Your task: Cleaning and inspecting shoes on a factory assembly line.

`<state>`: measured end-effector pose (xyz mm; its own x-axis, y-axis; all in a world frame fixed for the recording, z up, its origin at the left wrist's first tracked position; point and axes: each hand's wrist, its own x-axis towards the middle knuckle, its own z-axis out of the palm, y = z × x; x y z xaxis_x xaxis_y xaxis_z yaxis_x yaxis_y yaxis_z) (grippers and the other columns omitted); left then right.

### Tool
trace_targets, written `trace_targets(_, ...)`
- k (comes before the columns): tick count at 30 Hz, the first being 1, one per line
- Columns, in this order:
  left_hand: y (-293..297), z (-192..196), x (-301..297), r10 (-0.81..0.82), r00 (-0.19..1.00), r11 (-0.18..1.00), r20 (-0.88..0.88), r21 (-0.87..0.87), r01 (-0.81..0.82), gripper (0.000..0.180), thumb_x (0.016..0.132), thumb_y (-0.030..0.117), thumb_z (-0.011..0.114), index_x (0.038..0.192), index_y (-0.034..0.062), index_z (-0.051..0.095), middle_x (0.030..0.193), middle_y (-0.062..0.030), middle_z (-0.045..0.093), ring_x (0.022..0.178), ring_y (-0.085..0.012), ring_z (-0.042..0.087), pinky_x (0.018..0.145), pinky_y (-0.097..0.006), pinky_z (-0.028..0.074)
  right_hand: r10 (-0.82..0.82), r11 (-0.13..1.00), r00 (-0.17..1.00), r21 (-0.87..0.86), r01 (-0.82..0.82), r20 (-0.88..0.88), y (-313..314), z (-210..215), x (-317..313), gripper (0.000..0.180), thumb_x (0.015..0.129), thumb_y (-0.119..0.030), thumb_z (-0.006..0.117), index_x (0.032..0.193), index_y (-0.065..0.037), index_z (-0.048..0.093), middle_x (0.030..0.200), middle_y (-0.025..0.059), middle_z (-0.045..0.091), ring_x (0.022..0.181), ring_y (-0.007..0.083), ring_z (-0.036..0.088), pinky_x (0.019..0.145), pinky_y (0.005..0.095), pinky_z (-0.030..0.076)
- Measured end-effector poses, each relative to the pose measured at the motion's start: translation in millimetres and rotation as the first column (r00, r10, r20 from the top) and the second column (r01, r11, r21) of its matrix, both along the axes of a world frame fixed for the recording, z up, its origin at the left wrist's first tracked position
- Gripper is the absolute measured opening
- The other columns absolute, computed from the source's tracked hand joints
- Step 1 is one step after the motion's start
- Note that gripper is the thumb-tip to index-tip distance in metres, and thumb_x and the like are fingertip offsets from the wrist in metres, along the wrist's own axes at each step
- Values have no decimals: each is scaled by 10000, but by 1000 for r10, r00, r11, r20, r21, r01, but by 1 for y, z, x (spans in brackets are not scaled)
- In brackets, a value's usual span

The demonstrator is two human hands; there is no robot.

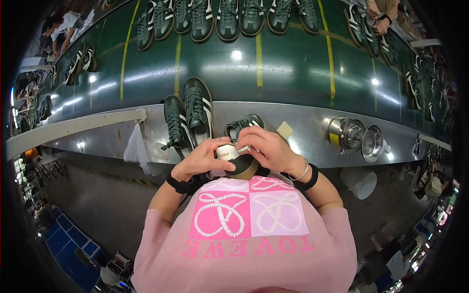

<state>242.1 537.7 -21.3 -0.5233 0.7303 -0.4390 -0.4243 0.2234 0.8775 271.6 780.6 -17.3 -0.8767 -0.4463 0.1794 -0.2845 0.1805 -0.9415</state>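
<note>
In front of you, at the near edge of the metal surface (310,146), is a dark green sneaker (240,167), its rounded end with tan sole facing you. A white panel with gold lettering faces up. Laces and white stripes show beyond; you can't tell whether they're the same shoe's.

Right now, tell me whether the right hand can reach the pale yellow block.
Probably yes: the pale block lies beside the right hand, nothing visible between, though that hand is busy at the held shoe.
</note>
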Motion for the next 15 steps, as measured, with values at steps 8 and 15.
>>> trace_targets(8, 7, 10, -4, -21, 999, 999, 41, 29, 19, 351, 733, 112, 845, 1000, 4, 644, 844, 19, 534, 804, -87, 527, 722, -255, 428, 63, 994, 994, 93, -55, -86, 6, 4, -6, 298, 789, 78, 631, 1039, -84, 643, 1070, 105, 598, 889, 314, 656, 763, 378, 546)
trace_targets(15, 6, 5, -7, -74, 997, 997, 2, 6, 74, 361, 741, 102, 836, 1040, 2, 660, 877, 9, 538, 826, -85, 537, 724, -251, 439, 40, 986, 999, 164, -38, -13, 11, -2, 1, 295, 790, 76, 636, 1040, -79, 651, 1049, 99, 602, 890, 299, 657, 755, 364, 546)
